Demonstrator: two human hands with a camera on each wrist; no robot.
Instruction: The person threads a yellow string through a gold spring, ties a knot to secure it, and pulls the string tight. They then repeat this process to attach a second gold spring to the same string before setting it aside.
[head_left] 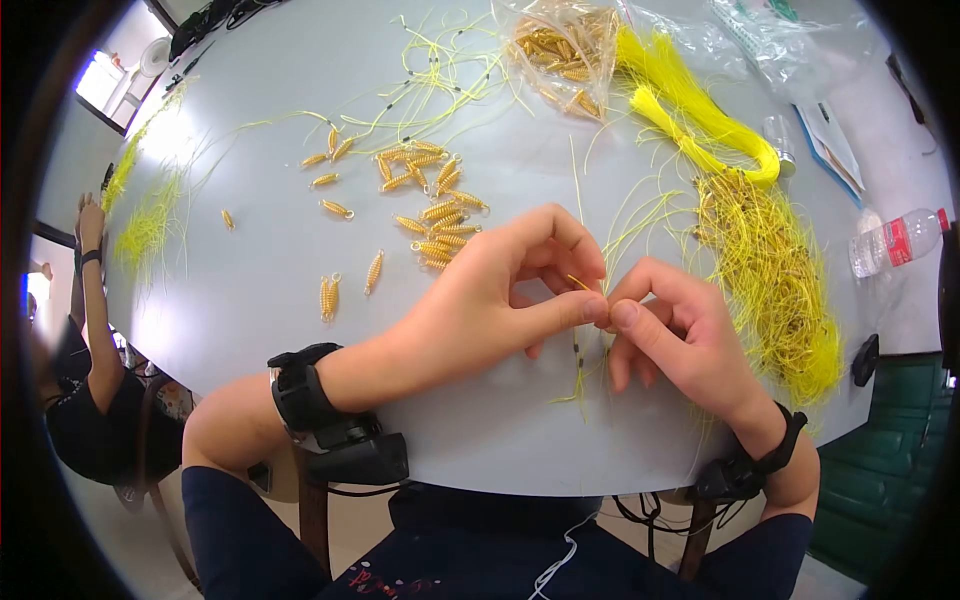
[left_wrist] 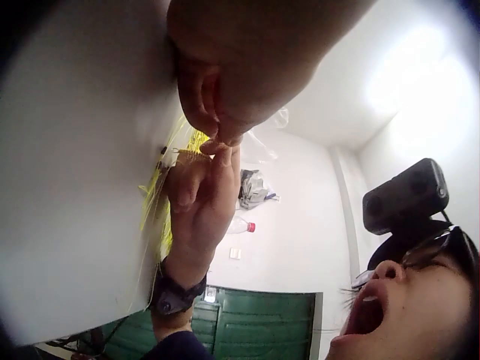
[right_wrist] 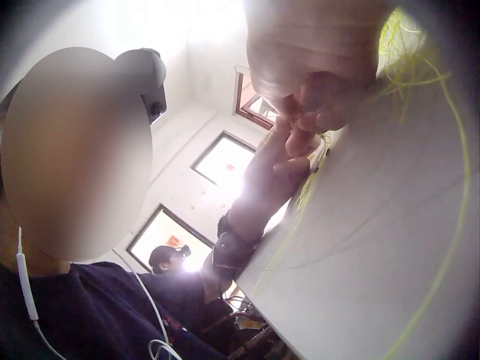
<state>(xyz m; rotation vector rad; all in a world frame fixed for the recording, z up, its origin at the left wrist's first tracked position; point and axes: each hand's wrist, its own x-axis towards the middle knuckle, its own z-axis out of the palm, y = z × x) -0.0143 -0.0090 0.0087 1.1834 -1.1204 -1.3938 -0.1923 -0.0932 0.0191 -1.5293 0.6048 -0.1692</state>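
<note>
My left hand (head_left: 490,300) and right hand (head_left: 680,325) meet above the grey table, thumbs and forefingers pinching tip to tip. A small gold wire spring (head_left: 578,283) shows between the left thumb and forefinger; in the left wrist view the spring (left_wrist: 192,155) lies at the joined fingertips. Thin yellow line runs from the right fingertips, and a strand with small dark beads (head_left: 577,352) hangs below the hands. Fingers cover most of the spring. In the right wrist view, the left hand (right_wrist: 274,169) faces the right hand (right_wrist: 315,60), fingertips together.
Gold springs (head_left: 437,215) lie scattered left of centre. Behind them are tangled beaded lines (head_left: 440,80) and a bag of springs (head_left: 565,50). On the right are a yellow line hank (head_left: 690,110), a heap of strung springs (head_left: 770,280) and a bottle (head_left: 890,245). Another person (head_left: 105,400) sits left.
</note>
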